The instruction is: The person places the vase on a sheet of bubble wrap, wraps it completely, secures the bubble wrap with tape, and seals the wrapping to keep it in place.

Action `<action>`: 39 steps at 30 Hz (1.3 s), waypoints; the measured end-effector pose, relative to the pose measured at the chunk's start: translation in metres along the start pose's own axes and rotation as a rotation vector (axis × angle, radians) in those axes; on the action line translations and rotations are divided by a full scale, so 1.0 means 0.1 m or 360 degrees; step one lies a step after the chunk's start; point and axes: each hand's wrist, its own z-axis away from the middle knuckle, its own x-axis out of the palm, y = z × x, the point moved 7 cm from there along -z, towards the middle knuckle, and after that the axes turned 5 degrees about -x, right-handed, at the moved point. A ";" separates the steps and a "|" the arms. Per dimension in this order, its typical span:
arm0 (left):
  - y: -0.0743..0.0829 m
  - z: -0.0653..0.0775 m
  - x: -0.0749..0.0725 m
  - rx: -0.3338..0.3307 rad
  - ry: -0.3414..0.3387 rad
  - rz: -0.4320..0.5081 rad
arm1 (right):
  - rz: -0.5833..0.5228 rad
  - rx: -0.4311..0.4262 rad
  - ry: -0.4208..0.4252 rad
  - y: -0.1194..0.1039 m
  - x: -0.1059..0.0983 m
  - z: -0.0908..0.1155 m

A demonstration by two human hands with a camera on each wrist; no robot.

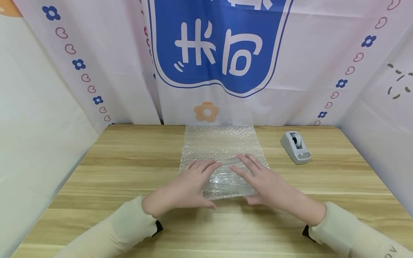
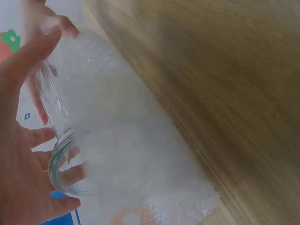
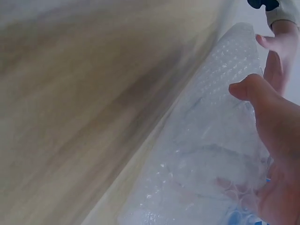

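A sheet of bubble wrap (image 1: pixel 222 141) lies across the middle of the table, its near end turned round a clear glass (image 2: pixel 52 101). The left wrist view shows the curved end of this glass beyond the wrap; the rest is covered, so its exact shape is hard to tell. My left hand (image 1: pixel 190 188) grips the bundle's left end, fingers over the top and thumb at the near side. At the opposite end, my right hand (image 1: pixel 269 184) holds the wrapped glass, its thumb low by the near edge. In the right wrist view, fingers show blurred through the bubble wrap (image 3: pixel 201 136).
A grey tape dispenser (image 1: pixel 295 147) with a roll of tape stands to the right on the wooden table (image 1: pixel 129 154). Behind hangs a white printed cloth (image 1: pixel 306 71), and the far end of the bubble wrap rises against it. Pale panels flank both sides.
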 end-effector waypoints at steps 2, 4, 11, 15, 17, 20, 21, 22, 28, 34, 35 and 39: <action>0.00 0.00 0.00 -0.0003 -0.0004 -0.0010 | -0.0039 0.0027 0.0003 0.04 -0.01 -0.01; -0.01 0.00 0.01 0.0002 -0.0001 -0.0027 | -0.0071 0.0048 0.0010 0.07 -0.01 -0.02; -0.07 -0.04 -0.01 0.0065 0.0114 0.0040 | -0.0139 0.0028 0.0053 0.13 -0.01 -0.03; -0.16 -0.08 -0.03 0.0072 0.0170 0.0194 | -0.0194 0.0016 0.0087 0.15 -0.02 -0.04; -0.21 -0.09 -0.03 0.0062 0.0173 0.0242 | -0.0201 0.0013 0.0089 0.16 -0.02 -0.04; -0.26 -0.10 -0.03 0.0046 0.0172 0.0260 | -0.0208 0.0009 0.0085 0.18 -0.01 -0.05; -0.27 -0.11 -0.03 0.0043 0.0173 0.0264 | -0.0215 0.0008 0.0084 0.19 -0.01 -0.05; -0.28 -0.11 -0.03 0.0039 0.0174 0.0259 | -0.0221 0.0006 0.0085 0.20 -0.01 -0.05; -0.34 -0.10 -0.03 0.0013 0.0203 0.0274 | -0.0210 -0.0032 0.0117 0.21 0.00 -0.07; -0.40 -0.07 -0.03 -0.0063 0.0234 0.0253 | -0.0122 -0.0098 0.0188 0.19 -0.01 -0.06; -0.40 -0.06 -0.03 -0.0061 0.0241 0.0240 | -0.0120 -0.0105 0.0198 0.19 -0.01 -0.05; -0.35 -0.05 -0.06 -0.0026 0.0256 0.0199 | -0.0133 -0.0125 0.0219 0.20 -0.01 -0.03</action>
